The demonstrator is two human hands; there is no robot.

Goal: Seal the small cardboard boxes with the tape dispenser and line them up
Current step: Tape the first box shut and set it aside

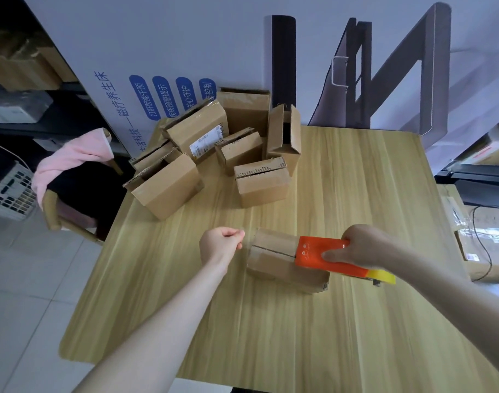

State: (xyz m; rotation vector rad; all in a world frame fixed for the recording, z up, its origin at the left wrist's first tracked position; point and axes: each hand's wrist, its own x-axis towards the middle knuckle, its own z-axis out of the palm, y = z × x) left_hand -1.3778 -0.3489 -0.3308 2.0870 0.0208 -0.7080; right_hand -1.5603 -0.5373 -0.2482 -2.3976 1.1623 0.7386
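Orange tape dispenser (nose left) lies lengthwise along the box.

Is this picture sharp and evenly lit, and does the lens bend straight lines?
Head view: the wide lens bows the table edges and tilts the printed board. Head view: soft, even light, only faint shadow beside the box under the tape dispenser. Head view: the centre is sharp; the dark shelves at left are blurry.

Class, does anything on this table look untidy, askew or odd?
The brown cardboard boxes at the far edge of the wooden table sit in a jumbled heap, some tilted, several with flaps open, none lined up.
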